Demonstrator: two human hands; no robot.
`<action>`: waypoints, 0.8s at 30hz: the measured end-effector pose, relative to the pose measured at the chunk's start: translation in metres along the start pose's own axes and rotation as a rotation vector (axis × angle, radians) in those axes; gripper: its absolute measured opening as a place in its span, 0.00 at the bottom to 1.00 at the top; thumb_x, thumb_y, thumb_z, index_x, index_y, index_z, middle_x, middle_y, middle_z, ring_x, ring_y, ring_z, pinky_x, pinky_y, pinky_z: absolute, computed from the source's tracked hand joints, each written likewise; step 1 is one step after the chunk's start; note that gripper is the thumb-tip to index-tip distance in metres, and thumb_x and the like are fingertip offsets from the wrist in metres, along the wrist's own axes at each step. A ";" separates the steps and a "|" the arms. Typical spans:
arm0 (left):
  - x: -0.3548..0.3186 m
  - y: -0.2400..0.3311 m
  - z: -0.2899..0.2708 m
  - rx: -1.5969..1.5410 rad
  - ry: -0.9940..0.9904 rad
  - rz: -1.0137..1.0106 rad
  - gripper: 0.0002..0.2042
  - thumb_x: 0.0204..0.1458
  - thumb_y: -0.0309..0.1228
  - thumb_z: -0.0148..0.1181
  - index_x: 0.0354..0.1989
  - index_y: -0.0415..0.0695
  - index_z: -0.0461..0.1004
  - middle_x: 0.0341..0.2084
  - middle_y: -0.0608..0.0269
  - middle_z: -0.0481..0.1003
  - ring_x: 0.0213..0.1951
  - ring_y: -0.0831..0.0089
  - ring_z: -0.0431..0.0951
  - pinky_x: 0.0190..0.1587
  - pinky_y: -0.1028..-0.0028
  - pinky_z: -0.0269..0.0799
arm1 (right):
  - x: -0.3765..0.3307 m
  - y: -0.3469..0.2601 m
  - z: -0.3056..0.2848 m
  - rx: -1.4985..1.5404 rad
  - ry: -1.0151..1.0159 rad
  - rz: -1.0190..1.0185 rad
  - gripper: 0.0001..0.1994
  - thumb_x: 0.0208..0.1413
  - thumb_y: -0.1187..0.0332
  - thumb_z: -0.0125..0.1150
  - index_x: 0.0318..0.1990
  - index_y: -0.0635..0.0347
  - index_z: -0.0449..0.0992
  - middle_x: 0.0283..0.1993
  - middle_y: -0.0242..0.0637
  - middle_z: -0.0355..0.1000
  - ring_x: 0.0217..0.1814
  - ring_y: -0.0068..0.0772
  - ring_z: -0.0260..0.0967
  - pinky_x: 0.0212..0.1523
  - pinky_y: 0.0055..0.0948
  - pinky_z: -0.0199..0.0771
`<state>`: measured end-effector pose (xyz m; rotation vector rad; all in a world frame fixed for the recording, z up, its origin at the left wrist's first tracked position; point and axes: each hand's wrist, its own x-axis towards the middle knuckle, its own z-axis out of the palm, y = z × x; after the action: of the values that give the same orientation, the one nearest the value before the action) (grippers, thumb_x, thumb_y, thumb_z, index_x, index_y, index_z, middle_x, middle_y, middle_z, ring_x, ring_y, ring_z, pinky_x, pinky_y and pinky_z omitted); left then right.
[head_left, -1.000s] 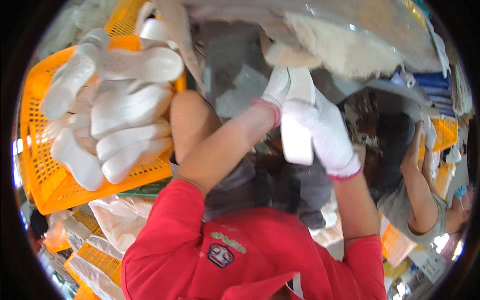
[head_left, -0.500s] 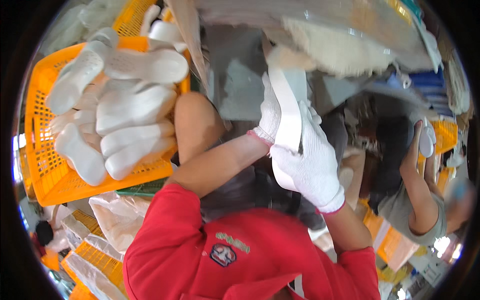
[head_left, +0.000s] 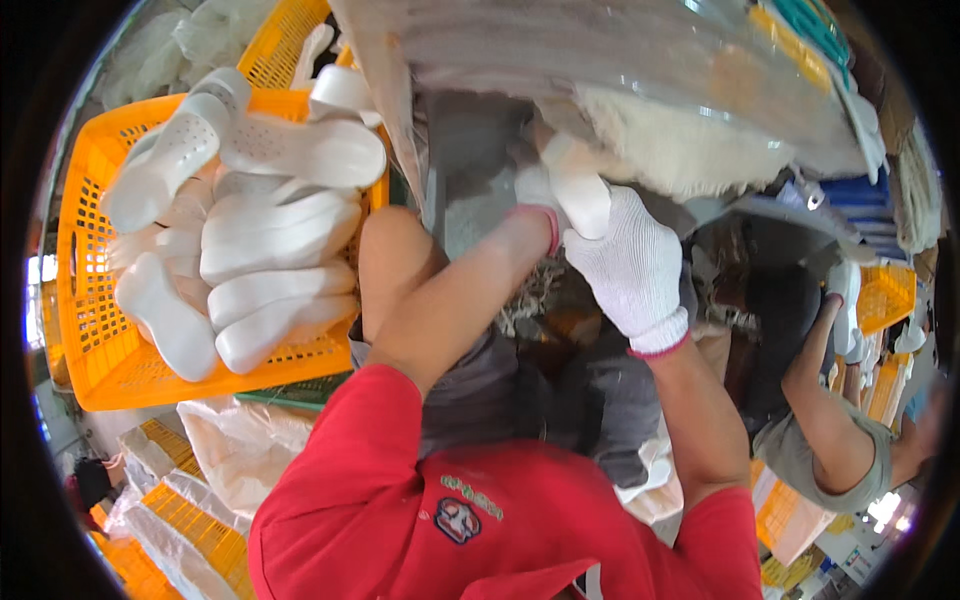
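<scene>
Handling looks underway, right hand (head_left: 630,256) gripping 1 white piece (head_left: 585,203) by its near end (left hand (head_left: 536,186): fingers, cannot tell), any turn wanting steadiness.

Left hand (head_left: 536,186) blurred and partly hidden by the white piece (head_left: 584,204), red shirt (head_left: 540,520) cut off below.

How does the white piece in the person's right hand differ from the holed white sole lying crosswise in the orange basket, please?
The held piece is gripped by the gloved right hand; the crosswise sole lies on others in the orange basket. The held piece is partly hidden by the hand, whereas the crosswise sole shows most of its length. Both are white.
</scene>
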<state>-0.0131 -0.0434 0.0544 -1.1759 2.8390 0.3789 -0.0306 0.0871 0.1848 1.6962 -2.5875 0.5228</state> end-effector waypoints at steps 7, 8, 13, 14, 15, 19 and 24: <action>-0.018 0.020 0.009 -1.771 0.318 -0.319 0.28 0.73 0.52 0.46 0.64 0.37 0.72 0.49 0.44 0.82 0.47 0.44 0.85 0.51 0.50 0.83 | -0.020 0.032 0.045 0.060 0.177 0.029 0.20 0.51 0.57 0.79 0.49 0.52 0.84 0.40 0.41 0.82 0.38 0.51 0.84 0.39 0.43 0.85; -0.019 0.027 0.009 -1.576 0.487 -0.310 0.29 0.73 0.54 0.45 0.63 0.38 0.72 0.47 0.45 0.82 0.46 0.44 0.85 0.50 0.50 0.83 | -0.017 0.035 0.051 0.017 0.157 0.019 0.18 0.51 0.56 0.79 0.48 0.50 0.85 0.38 0.41 0.82 0.39 0.49 0.84 0.40 0.43 0.85; -0.062 0.047 0.022 -1.565 0.529 -0.449 0.34 0.71 0.63 0.44 0.58 0.40 0.74 0.43 0.48 0.81 0.43 0.45 0.84 0.48 0.50 0.83 | 0.001 0.021 0.030 0.239 -0.044 -0.100 0.21 0.47 0.59 0.78 0.51 0.46 0.87 0.43 0.46 0.82 0.47 0.52 0.81 0.49 0.45 0.83; -0.069 0.045 0.029 -1.874 0.338 -0.492 0.35 0.70 0.65 0.44 0.58 0.41 0.74 0.42 0.48 0.81 0.43 0.45 0.83 0.49 0.51 0.82 | -0.001 0.016 0.021 0.444 -0.119 0.025 0.24 0.46 0.60 0.77 0.55 0.47 0.86 0.46 0.49 0.81 0.51 0.55 0.80 0.53 0.47 0.82; -0.066 0.043 0.037 -2.181 0.131 -0.527 0.36 0.70 0.67 0.43 0.58 0.42 0.75 0.42 0.49 0.81 0.43 0.46 0.83 0.50 0.51 0.82 | -0.023 0.009 0.005 0.327 -0.097 -0.017 0.29 0.46 0.61 0.77 0.60 0.49 0.83 0.52 0.50 0.80 0.56 0.57 0.78 0.56 0.47 0.81; -0.029 0.016 0.058 -2.814 -0.492 -0.578 0.34 0.69 0.64 0.45 0.57 0.42 0.76 0.44 0.50 0.81 0.45 0.49 0.82 0.54 0.54 0.80 | -0.057 -0.014 -0.029 -0.033 -0.383 0.056 0.35 0.46 0.65 0.74 0.66 0.60 0.76 0.48 0.49 0.77 0.48 0.59 0.75 0.50 0.50 0.80; -0.006 -0.015 0.029 -1.581 0.292 -0.194 0.24 0.70 0.49 0.51 0.59 0.40 0.76 0.51 0.49 0.81 0.50 0.56 0.83 0.58 0.57 0.80 | -0.005 0.009 -0.011 0.069 -0.243 -0.094 0.14 0.50 0.68 0.68 0.45 0.60 0.84 0.39 0.50 0.80 0.41 0.55 0.81 0.41 0.48 0.81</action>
<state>0.0006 -0.0426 0.0240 -1.5552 2.1481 2.8352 -0.0383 0.0976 0.1915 2.0086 -2.6575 0.4326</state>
